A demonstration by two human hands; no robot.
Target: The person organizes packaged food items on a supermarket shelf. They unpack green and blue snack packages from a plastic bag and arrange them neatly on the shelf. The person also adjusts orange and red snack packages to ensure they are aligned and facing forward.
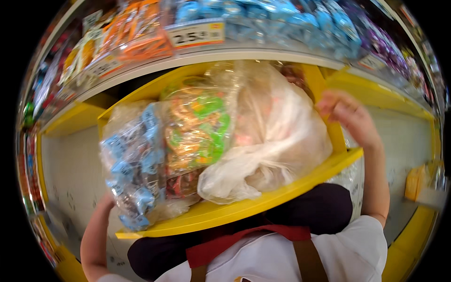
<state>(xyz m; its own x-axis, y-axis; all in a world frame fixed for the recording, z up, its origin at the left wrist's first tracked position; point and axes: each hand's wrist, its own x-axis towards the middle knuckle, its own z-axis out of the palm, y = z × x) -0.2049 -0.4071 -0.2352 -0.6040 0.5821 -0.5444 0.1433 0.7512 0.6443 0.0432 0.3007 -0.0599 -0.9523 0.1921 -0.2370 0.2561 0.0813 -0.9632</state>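
A yellow drawer (243,211) is pulled out above my thighs, filled with packaged goods. At its left end lies a clear bag of small blue-printed packets (134,169). Beside that is a clear bag of green-and-orange wrapped snacks (197,127). A large translucent white plastic bag (275,134), its loose end crumpled, takes up the right part. My right hand (352,114), blurred, is raised by the drawer's right wall with fingers loosely bent and nothing visible in them. My left hand (108,200) is mostly hidden behind the blue-printed packets; its grip cannot be seen.
Above the drawer runs a store shelf edge (246,56) with a price tag (197,35), orange packets (134,24) and blue packets (253,14). Yellow shelf frames flank both sides. A yellow package (415,183) sits at far right.
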